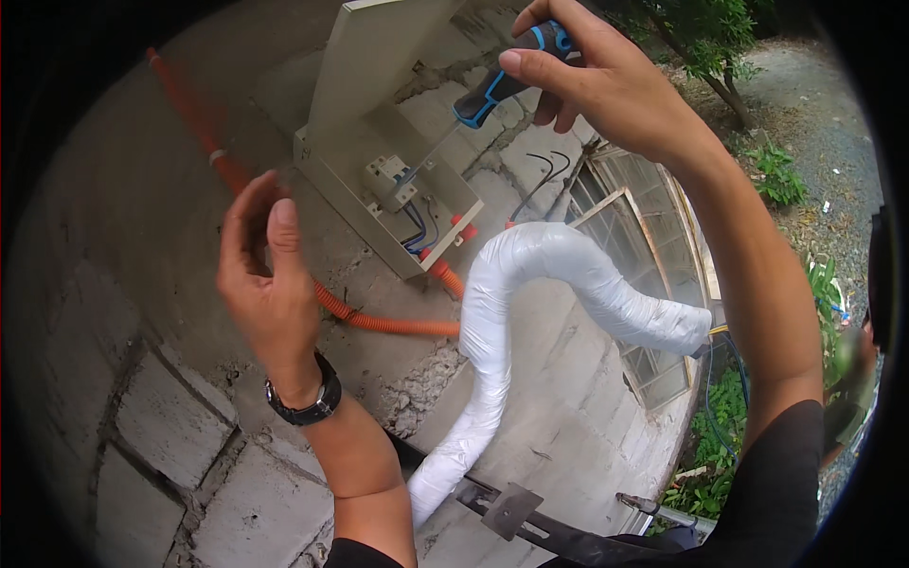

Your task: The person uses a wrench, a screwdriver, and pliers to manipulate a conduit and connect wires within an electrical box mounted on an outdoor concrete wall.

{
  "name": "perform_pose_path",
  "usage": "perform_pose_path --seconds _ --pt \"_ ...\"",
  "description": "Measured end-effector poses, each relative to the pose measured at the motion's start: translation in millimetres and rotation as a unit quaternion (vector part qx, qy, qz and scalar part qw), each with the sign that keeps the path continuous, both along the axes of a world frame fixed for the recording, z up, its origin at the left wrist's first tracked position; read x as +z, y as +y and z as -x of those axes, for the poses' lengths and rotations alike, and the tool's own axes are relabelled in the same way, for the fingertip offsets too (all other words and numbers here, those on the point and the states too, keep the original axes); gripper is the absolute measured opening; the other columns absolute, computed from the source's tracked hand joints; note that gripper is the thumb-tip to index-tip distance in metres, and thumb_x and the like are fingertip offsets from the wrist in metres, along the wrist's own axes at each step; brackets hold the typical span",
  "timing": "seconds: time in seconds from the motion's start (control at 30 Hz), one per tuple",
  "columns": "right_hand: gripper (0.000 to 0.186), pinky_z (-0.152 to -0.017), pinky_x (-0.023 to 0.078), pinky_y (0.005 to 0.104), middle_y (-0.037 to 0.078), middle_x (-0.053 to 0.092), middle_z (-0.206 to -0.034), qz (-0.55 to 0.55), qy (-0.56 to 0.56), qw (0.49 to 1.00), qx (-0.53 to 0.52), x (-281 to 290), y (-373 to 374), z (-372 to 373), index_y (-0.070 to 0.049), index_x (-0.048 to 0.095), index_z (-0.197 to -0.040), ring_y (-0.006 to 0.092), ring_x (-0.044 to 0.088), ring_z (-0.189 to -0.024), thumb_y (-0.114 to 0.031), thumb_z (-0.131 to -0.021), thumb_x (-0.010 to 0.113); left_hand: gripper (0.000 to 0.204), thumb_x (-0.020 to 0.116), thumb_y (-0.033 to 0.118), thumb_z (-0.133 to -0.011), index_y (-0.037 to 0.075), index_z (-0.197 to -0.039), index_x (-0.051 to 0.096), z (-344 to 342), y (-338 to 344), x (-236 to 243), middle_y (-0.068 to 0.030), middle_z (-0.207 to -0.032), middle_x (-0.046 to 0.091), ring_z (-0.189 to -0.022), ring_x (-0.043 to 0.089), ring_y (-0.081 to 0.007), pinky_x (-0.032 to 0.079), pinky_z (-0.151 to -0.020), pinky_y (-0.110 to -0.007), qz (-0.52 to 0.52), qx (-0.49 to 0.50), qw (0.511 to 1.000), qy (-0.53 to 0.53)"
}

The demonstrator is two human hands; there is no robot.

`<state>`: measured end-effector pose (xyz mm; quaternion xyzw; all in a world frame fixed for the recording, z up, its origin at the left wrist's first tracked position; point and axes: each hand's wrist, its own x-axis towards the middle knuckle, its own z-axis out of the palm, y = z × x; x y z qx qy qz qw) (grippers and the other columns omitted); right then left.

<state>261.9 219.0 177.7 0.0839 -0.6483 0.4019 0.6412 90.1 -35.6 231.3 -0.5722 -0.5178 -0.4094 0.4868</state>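
Observation:
My right hand (606, 85) grips the black and blue handle of a screwdriver (485, 97) high in the view. Its thin shaft slants down to a small white circuit breaker (383, 174); I cannot tell whether the tip sits in a screw. The breaker is mounted inside a beige electrical box (355, 210) on the wall, whose lid (365, 62) is swung up. Dark blue wires (415, 220) run from the breaker to the box's lower end. To the left of the box, my left hand (260, 270) is raised with thumb and fingers apart, holding nothing.
Orange corrugated conduit (379, 324) crosses the concrete block wall (180, 417), and another orange length (185, 104) rises at the left. A thick white-wrapped pipe (492, 322) bends below the box. Loose black wires (544, 175) stick out near a window frame (653, 256). Plants (778, 175) stand at right.

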Motion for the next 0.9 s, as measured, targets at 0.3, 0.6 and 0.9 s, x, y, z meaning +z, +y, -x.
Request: perform_pose_path --seconds 0.3,0.6,0.9 --pt "0.037 -0.059 0.048 0.0381 0.014 0.059 -0.069 -0.105 0.028 0.982 -0.156 -16.7 -6.7 20.7 0.0 0.049 -0.114 0.0246 0.063 -0.062 -0.025 -0.096 0.07 0.071 0.054 0.055 -0.106 -0.004 -0.144 0.055 68.3 73.6 102.6 -0.0235 -0.139 0.063 -0.126 0.063 -0.0374 0.046 -0.11 -0.043 0.08 0.156 0.972 0.155" --pt "0.034 -0.07 0.055 0.0433 0.014 0.067 -0.086 0.022 0.125 0.98 -0.15 -44.9 2.3 57.2 -0.005 0.054 -0.114 0.0313 0.069 -0.078 -0.023 -0.093 0.073 0.05 0.042 0.042 -0.113 -0.002 -0.115 0.065 76.4 89.3 101.2 -0.0243 -0.086 0.066 -0.078 0.066 -0.0414 0.051 -0.074 -0.045 0.114 0.195 0.951 0.21" --pt "0.035 -0.073 0.056 0.0478 0.018 0.065 -0.1 -0.039 0.258 0.95 -0.17 8.2 -6.0 118.7 -0.007 0.05 -0.116 0.0375 0.07 -0.085 -0.022 -0.093 0.071 0.033 0.048 0.024 -0.111 -0.004 -0.115 0.065 70.8 79.5 114.0 -0.0218 -0.082 0.065 -0.068 0.062 -0.0348 0.048 -0.065 -0.041 0.145 0.258 0.927 0.228"
